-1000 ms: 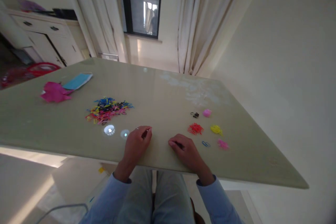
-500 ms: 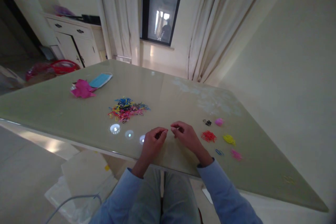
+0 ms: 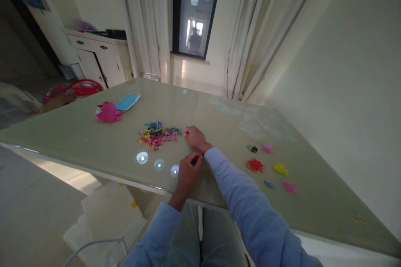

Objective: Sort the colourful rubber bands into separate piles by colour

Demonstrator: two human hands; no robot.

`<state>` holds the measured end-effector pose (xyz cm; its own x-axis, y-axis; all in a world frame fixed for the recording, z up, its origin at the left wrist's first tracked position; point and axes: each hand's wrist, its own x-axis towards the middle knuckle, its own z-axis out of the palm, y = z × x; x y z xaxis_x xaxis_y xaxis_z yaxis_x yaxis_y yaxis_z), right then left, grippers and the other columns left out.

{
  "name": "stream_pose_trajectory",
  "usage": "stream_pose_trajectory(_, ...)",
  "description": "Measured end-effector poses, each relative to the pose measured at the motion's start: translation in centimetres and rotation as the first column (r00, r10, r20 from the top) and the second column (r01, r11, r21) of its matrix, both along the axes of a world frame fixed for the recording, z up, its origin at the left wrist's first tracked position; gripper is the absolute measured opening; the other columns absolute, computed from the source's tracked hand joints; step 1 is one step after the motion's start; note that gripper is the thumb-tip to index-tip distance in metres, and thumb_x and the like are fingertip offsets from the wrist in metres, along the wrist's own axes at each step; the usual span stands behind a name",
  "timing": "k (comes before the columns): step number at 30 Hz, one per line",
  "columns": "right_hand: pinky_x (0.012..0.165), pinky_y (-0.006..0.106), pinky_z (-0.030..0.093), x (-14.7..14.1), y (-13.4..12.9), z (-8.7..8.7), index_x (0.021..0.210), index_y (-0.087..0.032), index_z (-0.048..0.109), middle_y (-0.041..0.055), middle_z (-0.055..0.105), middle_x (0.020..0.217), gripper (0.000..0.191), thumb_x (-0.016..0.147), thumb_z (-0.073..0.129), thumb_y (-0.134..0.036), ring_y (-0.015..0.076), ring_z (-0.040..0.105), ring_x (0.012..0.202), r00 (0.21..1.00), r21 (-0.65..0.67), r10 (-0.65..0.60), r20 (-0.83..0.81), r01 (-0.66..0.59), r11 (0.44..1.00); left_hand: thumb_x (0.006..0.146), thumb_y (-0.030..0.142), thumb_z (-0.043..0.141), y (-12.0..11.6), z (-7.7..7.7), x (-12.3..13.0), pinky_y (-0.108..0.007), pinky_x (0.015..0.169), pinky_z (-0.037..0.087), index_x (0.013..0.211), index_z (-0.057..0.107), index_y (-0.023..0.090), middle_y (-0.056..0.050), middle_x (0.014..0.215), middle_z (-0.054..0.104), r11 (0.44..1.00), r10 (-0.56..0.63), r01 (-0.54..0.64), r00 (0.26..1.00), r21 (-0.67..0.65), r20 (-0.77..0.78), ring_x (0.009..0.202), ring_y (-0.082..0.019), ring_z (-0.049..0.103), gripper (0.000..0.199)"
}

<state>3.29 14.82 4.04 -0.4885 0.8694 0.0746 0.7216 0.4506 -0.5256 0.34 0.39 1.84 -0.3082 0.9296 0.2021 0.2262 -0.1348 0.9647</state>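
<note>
Moved up and left since earlier, the right hand [image 3: 194, 137] has narrowed fingers, the left hand [image 3: 189, 174] too, any hold unclear, near rubber bands [image 3: 158, 134] left of centre, likely light, springy, best pinched singly.

Dim, soft indoor light, with bright glare spots on the tabletop [image 3: 109, 146].

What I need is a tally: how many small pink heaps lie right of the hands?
2: a rounded pink heap beside the small black loops, and a flatter pink heap right of the blue loops.
</note>
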Motion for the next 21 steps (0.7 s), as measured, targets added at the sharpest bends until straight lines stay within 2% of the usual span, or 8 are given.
stream_pose_trajectory(4, 0.085, 0.031, 0.041, 0.5, -0.2, 0.0, 0.085, -0.014, 0.066, 0.0130, 0.065, 0.105, 0.010, 0.086, 0.055, -0.012, 0.0198, 0.057, 0.093, 0.996, -0.053, -0.010, -0.089, 0.005, 0.999, 0.082, 0.030, 0.055, -0.1, 0.1, 0.0, -0.027, 0.068, 0.049, 0.078, 0.070, 0.017, -0.003, 0.076, 0.073, 1.000, -0.001, 0.001, 1.000, 0.012, 0.018, 0.070, -0.017, 0.065, 0.020)
stream_pose_trajectory(7, 0.086, 0.030, 0.041, 1.1, -0.7, 0.0, 0.080, -0.015, 0.063, 0.0106, 0.067, 0.098, 0.009, 0.085, 0.056, -0.011, 0.0189, 0.057, 0.093, 0.978, -0.108, -0.046, -0.206, 0.024, 0.994, 0.082, 0.031, 0.056, -0.1, 0.3, 0.0, -0.027, 0.067, 0.049, 0.078, 0.071, 0.017, -0.003, 0.075, 0.072, 1.000, 0.011, -0.011, 1.000, 0.015, 0.014, 0.070, -0.017, 0.065, 0.021)
stream_pose_trajectory(9, 0.080, 0.028, 0.043, 1.6, -1.3, 0.0, 0.077, -0.016, 0.060, 0.0071, 0.067, 0.088, 0.011, 0.085, 0.054, -0.013, 0.0170, 0.059, 0.085, 0.950, -0.164, -0.089, -0.299, 0.040, 0.986, 0.082, 0.031, 0.056, -0.1, 0.4, 0.0, -0.027, 0.067, 0.049, 0.078, 0.071, 0.017, -0.003, 0.075, 0.073, 1.000, 0.012, -0.013, 1.000, 0.015, 0.028, 0.070, -0.017, 0.066, 0.021)
stream_pose_trajectory(11, 0.068, 0.026, 0.045, 2.5, -2.1, 0.0, 0.075, -0.017, 0.058, 0.0034, 0.066, 0.079, 0.014, 0.087, 0.052, -0.020, 0.0138, 0.060, 0.070, 0.906, -0.238, -0.133, -0.401, 0.037, 0.971, 0.082, 0.032, 0.056, -0.1, 0.4, 0.0, -0.027, 0.068, 0.050, 0.079, 0.071, 0.017, -0.003, 0.076, 0.073, 1.000, 0.006, -0.007, 0.999, 0.018, 0.048, 0.071, -0.017, 0.066, 0.022)
stream_pose_trajectory(14, 0.053, 0.022, 0.044, 4.6, -3.9, 0.3, 0.078, -0.018, 0.056, 0.0019, 0.067, 0.077, 0.024, 0.088, 0.052, -0.039, 0.0101, 0.059, 0.057, 0.810, -0.341, -0.196, -0.553, -0.006, 0.940, 0.082, 0.033, 0.056, -0.1, 0.5, -0.1, -0.027, 0.070, 0.050, 0.080, 0.072, 0.016, -0.004, 0.078, 0.074, 1.000, 0.003, -0.004, 0.998, 0.021, 0.055, 0.072, -0.017, 0.066, 0.023)
stream_pose_trajectory(17, 0.050, 0.021, 0.043, 6.9, -6.0, 0.9, 0.079, -0.017, 0.057, 0.0045, 0.069, 0.083, 0.035, 0.080, 0.059, -0.053, 0.0089, 0.059, 0.055, 0.706, -0.393, -0.261, -0.659, -0.026, 0.919, 0.081, 0.034, 0.057, -0.2, 0.5, -0.2, -0.026, 0.069, 0.050, 0.081, 0.072, 0.016, -0.004, 0.077, 0.074, 1.000, 0.007, -0.008, 0.998, 0.011, 0.070, 0.071, -0.017, 0.066, 0.024)
stream_pose_trajectory(21, 0.047, 0.019, 0.040, 9.6, -9.1, 1.7, 0.081, -0.016, 0.062, 0.0034, 0.071, 0.079, 0.033, 0.070, 0.074, -0.045, 0.0087, 0.060, 0.054, 0.487, -0.447, -0.387, -0.783, -0.008, 0.895, 0.080, 0.037, 0.059, -0.3, 0.8, -0.2, -0.025, 0.066, 0.050, 0.078, 0.072, 0.016, -0.003, 0.074, 0.073, 1.000, 0.014, -0.014, 0.995, 0.004, 0.098, 0.069, -0.016, 0.065, 0.024)
